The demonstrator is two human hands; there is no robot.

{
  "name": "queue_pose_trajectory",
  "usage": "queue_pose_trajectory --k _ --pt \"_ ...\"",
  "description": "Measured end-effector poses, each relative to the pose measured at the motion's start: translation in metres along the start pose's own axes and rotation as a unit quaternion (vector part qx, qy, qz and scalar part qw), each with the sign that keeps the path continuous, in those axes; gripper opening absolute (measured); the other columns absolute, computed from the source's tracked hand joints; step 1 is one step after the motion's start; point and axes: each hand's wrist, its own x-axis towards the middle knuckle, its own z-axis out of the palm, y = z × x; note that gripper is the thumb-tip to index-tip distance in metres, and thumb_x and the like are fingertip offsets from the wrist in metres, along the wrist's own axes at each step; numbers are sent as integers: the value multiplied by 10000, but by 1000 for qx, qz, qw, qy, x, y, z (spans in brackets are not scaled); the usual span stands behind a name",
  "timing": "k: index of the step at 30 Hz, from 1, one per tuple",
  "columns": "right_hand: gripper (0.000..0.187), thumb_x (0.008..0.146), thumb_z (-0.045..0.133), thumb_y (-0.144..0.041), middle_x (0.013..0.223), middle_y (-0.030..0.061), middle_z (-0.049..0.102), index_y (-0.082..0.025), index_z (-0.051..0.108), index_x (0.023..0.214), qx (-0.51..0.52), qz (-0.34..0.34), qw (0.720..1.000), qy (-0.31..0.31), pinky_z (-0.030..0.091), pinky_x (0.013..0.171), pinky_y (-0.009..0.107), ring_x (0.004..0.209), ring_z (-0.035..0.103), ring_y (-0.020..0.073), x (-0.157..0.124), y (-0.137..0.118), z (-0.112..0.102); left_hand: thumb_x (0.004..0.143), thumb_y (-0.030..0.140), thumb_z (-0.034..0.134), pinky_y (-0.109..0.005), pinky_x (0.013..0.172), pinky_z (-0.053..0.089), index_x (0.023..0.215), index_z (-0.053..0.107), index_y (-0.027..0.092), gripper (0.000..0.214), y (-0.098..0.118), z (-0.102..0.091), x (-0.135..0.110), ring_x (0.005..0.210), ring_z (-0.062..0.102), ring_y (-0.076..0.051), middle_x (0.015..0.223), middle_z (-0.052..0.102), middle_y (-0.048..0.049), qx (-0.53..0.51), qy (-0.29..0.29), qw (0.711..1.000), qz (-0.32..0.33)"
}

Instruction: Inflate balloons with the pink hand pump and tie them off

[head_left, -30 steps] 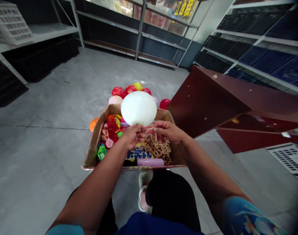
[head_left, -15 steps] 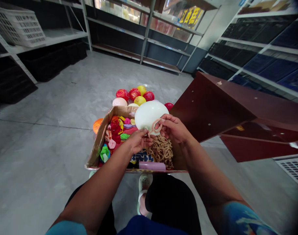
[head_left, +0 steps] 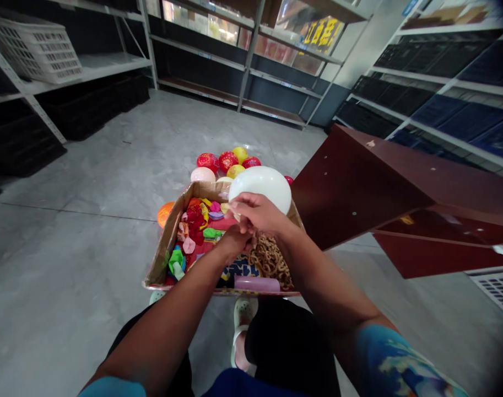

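Observation:
A white inflated balloon (head_left: pixel 263 184) sits over the far side of an open cardboard box (head_left: pixel 163 251). My left hand (head_left: pixel 234 242) is closed at the balloon's near end; its neck is hidden behind the fingers. Crossing over it, my right hand (head_left: pixel 259 212) is closed, its fingertips pinched around a tan rubber band that hardly shows. Inside the box, a heap of tan rubber bands (head_left: pixel 271 258) lies below my right hand. Uninflated balloons (head_left: pixel 195 220) in several colours fill the left side, and a pink-purple cylinder (head_left: pixel 257 284) lies along the near edge.
Several red and yellow inflated balloons (head_left: pixel 228 161) rest on the floor beyond the box, with an orange balloon (head_left: pixel 165 214) at its left. A dark red wooden piece of furniture (head_left: pixel 358 187) stands close on the right. Metal shelves (head_left: pixel 247 66) line the back.
My right hand has moved left across the balloon's near end, carrying the rubber band over my left hand. The loop that showed between the hands is now mostly hidden.

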Motion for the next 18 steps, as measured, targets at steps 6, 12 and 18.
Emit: queue_pose_trajectory --k 6,12,18 --pt "297 843 585 -430 605 -42 620 -214 601 1047 55 -116 992 0 420 385 156 459 585 81 -25 -1 -9 736 98 585 -113 358 178 696 437 152 162 5 -12 6 360 290 -9 559 425 48 -196 -77 975 -66" --pt "329 782 649 -475 584 1 638 -170 566 692 143 51 988 -17 373 338 160 380 532 74 -63 53 -30 759 90 508 -118 336 155 742 510 122 36 18 -14 4 351 309 -27 518 412 36 -222 -76 967 -95" --pt "225 730 713 -351 752 -1 677 -204 616 870 88 -89 990 -57 444 428 183 467 547 68 -43 16 -17 736 112 552 -128 343 135 667 460 140 118 7 -7 6 340 279 -20 503 391 45 -176 -35 982 -63"
